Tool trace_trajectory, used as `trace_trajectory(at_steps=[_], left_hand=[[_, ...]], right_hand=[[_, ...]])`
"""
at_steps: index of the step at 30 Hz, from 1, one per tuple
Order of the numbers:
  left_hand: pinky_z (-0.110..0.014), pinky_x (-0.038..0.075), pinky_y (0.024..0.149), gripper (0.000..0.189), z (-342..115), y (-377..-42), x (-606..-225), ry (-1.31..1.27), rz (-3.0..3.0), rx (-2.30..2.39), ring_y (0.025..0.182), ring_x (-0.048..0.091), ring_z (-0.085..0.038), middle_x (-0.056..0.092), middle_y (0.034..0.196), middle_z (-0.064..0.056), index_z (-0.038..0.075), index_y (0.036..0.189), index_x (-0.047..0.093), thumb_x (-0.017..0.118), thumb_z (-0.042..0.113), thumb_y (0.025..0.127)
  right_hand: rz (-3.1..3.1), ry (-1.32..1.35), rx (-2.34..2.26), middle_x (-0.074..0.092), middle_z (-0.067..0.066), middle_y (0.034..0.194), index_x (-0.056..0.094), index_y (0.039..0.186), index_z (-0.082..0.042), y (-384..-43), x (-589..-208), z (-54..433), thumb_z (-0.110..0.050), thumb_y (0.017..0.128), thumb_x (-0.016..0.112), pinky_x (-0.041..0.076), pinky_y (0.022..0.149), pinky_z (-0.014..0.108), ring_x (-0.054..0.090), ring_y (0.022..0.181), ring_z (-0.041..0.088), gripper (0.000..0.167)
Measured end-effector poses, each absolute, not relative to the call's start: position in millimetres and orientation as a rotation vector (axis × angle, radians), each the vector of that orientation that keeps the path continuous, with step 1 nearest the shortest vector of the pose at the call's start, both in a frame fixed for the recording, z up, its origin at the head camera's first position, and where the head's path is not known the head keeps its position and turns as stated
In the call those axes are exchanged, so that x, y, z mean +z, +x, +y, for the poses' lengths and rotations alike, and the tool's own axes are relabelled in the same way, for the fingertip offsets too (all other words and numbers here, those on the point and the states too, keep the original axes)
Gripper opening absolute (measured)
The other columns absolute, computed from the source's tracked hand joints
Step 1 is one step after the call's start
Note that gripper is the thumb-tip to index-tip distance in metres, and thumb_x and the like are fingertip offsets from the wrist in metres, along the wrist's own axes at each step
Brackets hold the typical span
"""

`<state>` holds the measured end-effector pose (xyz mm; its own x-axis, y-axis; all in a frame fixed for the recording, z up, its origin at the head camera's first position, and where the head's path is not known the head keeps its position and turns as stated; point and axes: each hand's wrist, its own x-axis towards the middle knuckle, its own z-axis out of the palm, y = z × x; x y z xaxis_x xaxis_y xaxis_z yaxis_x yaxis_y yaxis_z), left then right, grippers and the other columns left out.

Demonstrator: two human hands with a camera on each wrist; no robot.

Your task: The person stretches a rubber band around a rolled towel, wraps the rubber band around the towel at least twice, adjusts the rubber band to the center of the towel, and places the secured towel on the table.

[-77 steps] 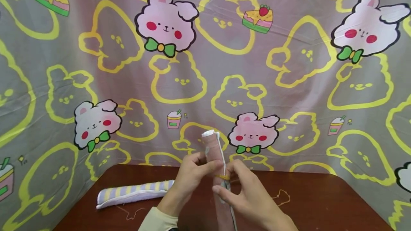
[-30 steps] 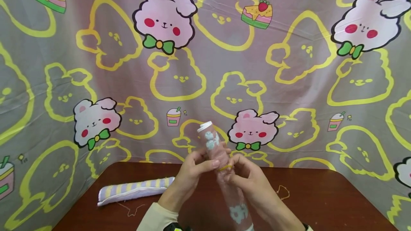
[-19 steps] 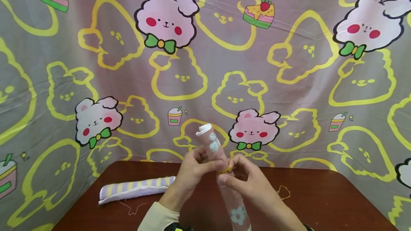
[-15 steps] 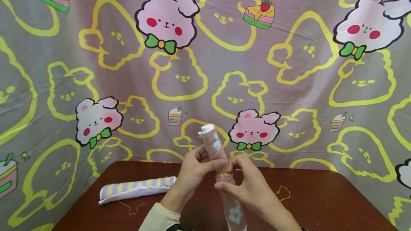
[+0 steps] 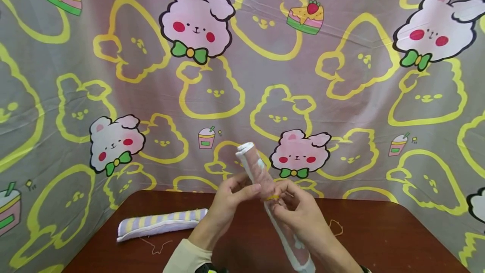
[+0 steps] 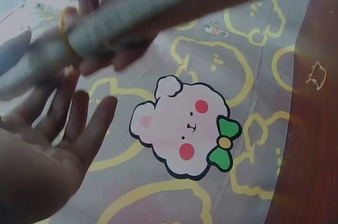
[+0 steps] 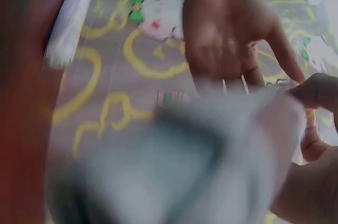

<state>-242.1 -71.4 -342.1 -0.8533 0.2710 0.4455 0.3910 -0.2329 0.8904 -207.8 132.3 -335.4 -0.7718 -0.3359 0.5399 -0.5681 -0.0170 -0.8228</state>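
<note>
A rolled pink towel (image 5: 257, 167) with a white edge and pale blue flower patches is held aslant in the air above the table. My left hand (image 5: 231, 199) holds it from the left, thumb on the near side. Around its middle runs a thin yellow string (image 5: 272, 197); in the left wrist view this string (image 6: 64, 31) loops round the roll. My right hand (image 5: 299, 210) pinches at the string with thumb and forefinger, against the roll. The roll's lower end (image 7: 195, 160) is blurred in the right wrist view.
A rolled towel with purple and yellow stripes (image 5: 161, 222) lies on the dark red-brown table (image 5: 379, 239) at the left. A thin thread (image 5: 156, 247) lies beside it. Farther right is a loose yellow string (image 5: 336, 227). A patterned curtain (image 5: 242, 75) closes off the back and sides.
The pink roll has been turned about its length, so its white edge now faces left, and its lower end has swung right. Both hands stay at the string.
</note>
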Motion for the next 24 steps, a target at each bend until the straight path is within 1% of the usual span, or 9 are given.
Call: trace_trajectory(at_steps=[2, 5, 9, 11, 13, 17, 20, 22, 24], left_hand=[[-0.036, 0.049, 0.102, 0.046, -73.7, -243.5, -342.9, -0.896, -1.887, -2.257, 0.112, 0.066, -0.022, 0.074, 0.118, -0.009, -0.006, 0.135, 0.064, 0.073, 0.02, 0.099], [-0.033, 0.053, 0.094, 0.037, -74.3, -244.2, -343.3, -0.872, -1.868, -2.262, 0.102, 0.068, -0.019, 0.075, 0.108, -0.007, -0.004, 0.125, 0.069, 0.077, 0.018, 0.096], [-0.029, 0.054, 0.081, 0.022, -70.9, -243.8, -343.6, -0.731, -1.858, -2.225, 0.087, 0.065, -0.016, 0.071, 0.093, -0.006, 0.0, 0.104, 0.071, 0.082, 0.013, 0.09], [-0.029, 0.054, 0.078, 0.021, -68.4, -243.1, -343.3, -0.656, -1.867, -2.192, 0.083, 0.064, -0.016, 0.07, 0.088, -0.005, 0.0, 0.097, 0.069, 0.083, 0.012, 0.088], [-0.029, 0.054, 0.076, 0.022, -66.7, -242.2, -342.8, -0.585, -1.885, -2.166, 0.083, 0.064, -0.017, 0.07, 0.087, -0.005, -0.001, 0.096, 0.069, 0.084, 0.013, 0.087], [-0.031, 0.054, 0.076, 0.029, -64.9, -240.9, -340.8, -0.47, -1.927, -2.118, 0.085, 0.064, -0.02, 0.069, 0.088, -0.007, -0.001, 0.099, 0.071, 0.086, 0.018, 0.085], [-0.031, 0.053, 0.076, 0.031, -64.8, -240.6, -339.8, -0.422, -1.949, -2.097, 0.086, 0.063, -0.021, 0.068, 0.089, -0.008, -0.001, 0.1, 0.071, 0.087, 0.021, 0.085], [-0.031, 0.053, 0.075, 0.032, -64.8, -240.4, -340.1, -0.406, -1.956, -2.1, 0.086, 0.062, -0.021, 0.068, 0.09, -0.008, -0.001, 0.102, 0.071, 0.086, 0.021, 0.085], [-0.034, 0.056, 0.077, 0.031, -64.3, -240.9, -340.7, -0.413, -1.947, -2.129, 0.086, 0.062, -0.02, 0.067, 0.091, -0.007, -0.002, 0.103, 0.071, 0.085, 0.021, 0.087]], right_hand=[[-2.063, 0.909, 2.16, 0.064, 0.018, 0.121, 0.054, 0.102, 0.001, -208.0, -333.2, 135.4, 0.002, 0.096, 0.067, 0.059, 0.09, 0.038, 0.072, 0.103, 0.033, 0.015], [-2.117, 0.915, 2.226, 0.061, 0.02, 0.119, 0.052, 0.103, 0.002, -209.0, -333.2, 136.3, -0.005, 0.099, 0.066, 0.057, 0.094, 0.041, 0.07, 0.107, 0.037, 0.017], [-2.207, 0.982, 1.732, 0.058, 0.009, 0.104, 0.056, 0.1, -0.005, -210.0, -338.7, 130.9, -0.014, 0.096, 0.081, 0.058, 0.084, 0.034, 0.066, 0.096, 0.022, 0.027], [-2.161, 1.016, 1.456, 0.055, 0.003, 0.101, 0.056, 0.097, -0.01, -210.7, -341.9, 126.8, -0.01, 0.089, 0.087, 0.06, 0.08, 0.033, 0.064, 0.093, 0.015, 0.032], [-2.088, 1.052, 1.245, 0.052, -0.001, 0.099, 0.056, 0.095, -0.013, -211.6, -344.2, 123.6, -0.002, 0.084, 0.09, 0.059, 0.072, 0.029, 0.058, 0.086, 0.011, 0.037], [-1.993, 1.084, 0.969, 0.053, -0.001, 0.108, 0.061, 0.095, -0.017, -212.8, -347.2, 120.3, 0.015, 0.078, 0.081, 0.054, 0.068, 0.026, 0.056, 0.088, 0.011, 0.041], [-1.992, 1.089, 0.937, 0.056, 0.001, 0.113, 0.063, 0.096, -0.018, -213.3, -348.0, 120.2, 0.019, 0.076, 0.074, 0.054, 0.071, 0.028, 0.059, 0.093, 0.014, 0.042], [-2.02, 1.084, 1.011, 0.057, 0.0, 0.11, 0.064, 0.095, -0.017, -213.3, -347.4, 120.9, 0.02, 0.079, 0.071, 0.054, 0.067, 0.029, 0.058, 0.088, 0.014, 0.041], [-2.075, 1.072, 1.146, 0.056, 0.0, 0.108, 0.062, 0.096, -0.015, -213.2, -346.4, 122.2, 0.019, 0.082, 0.07, 0.056, 0.067, 0.029, 0.059, 0.088, 0.015, 0.038]])
